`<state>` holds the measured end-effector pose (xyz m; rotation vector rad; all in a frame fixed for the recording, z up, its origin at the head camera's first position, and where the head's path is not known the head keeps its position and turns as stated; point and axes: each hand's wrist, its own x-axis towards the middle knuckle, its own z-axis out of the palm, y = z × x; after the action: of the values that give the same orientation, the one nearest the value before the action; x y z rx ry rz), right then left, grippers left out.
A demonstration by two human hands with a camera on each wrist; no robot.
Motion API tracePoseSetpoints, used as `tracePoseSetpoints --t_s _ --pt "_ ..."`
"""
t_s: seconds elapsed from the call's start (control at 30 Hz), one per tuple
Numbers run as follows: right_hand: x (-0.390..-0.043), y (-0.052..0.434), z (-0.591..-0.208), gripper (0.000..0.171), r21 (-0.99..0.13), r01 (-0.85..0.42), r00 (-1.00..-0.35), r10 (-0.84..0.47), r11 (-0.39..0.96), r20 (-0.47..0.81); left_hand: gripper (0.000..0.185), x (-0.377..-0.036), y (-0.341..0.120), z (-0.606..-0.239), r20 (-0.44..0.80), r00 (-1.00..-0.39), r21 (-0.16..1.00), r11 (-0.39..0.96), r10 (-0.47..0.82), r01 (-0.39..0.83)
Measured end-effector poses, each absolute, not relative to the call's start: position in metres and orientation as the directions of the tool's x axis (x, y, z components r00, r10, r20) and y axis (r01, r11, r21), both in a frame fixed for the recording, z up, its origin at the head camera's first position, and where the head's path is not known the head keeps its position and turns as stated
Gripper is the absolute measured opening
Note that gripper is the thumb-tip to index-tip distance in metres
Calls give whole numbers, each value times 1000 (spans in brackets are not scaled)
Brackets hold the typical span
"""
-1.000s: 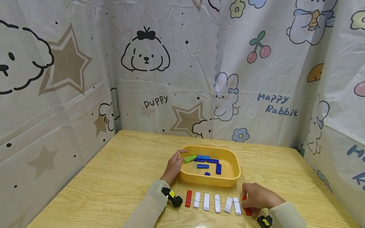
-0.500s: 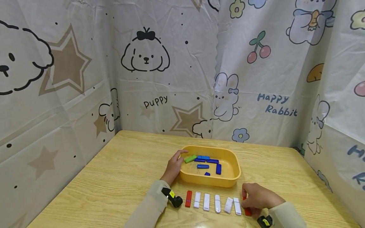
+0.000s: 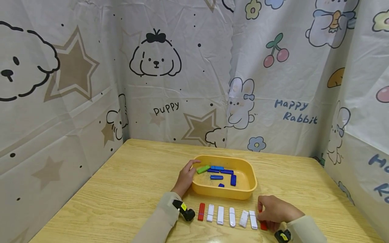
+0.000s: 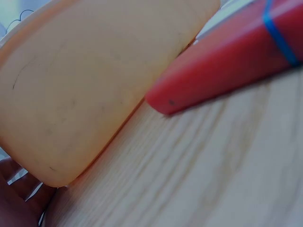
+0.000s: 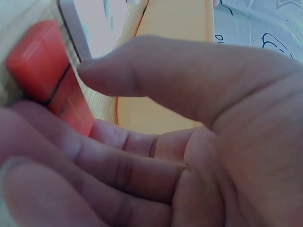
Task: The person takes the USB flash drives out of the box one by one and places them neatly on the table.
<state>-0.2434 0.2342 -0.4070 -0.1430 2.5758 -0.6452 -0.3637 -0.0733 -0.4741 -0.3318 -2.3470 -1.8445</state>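
Observation:
A yellow tray [image 3: 247, 193] sits mid-table and holds a green piece [image 3: 203, 169] and several blue pieces [image 3: 216, 177]. My left hand [image 3: 186, 175] grips the tray's left rim, thumb over the edge. The left wrist view shows the tray's outer wall [image 4: 85, 94] and a red piece with a blue band [image 4: 227, 61] close beside it. In front of the tray lies a row: that red piece [image 3: 201, 212], then several white pieces [image 3: 220, 215]. At the row's right end my right hand [image 3: 268, 213] pinches another red piece [image 3: 263, 225], seen between thumb and fingers [image 5: 47, 80].
The wooden table [image 3: 136, 189] is walled in by cartoon-print sheets at the back [image 3: 188, 84] and on both sides. In the right wrist view a white piece [image 5: 75, 28] lies just beside the held red piece. Wrist cameras sit on both sleeves.

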Motion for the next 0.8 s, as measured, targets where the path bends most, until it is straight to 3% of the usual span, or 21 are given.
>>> tracePoseSetpoints --t_s 0.53,0.8 --pt "-242 235 -403 12 -463 -10 -889 -220 886 -401 36 -363 -73 -474 235 -968 947 203 92 249" --pt "-246 237 -402 11 -447 -75 -942 -210 891 -260 35 -363 -74 -473 235 -967 948 199 94 250"
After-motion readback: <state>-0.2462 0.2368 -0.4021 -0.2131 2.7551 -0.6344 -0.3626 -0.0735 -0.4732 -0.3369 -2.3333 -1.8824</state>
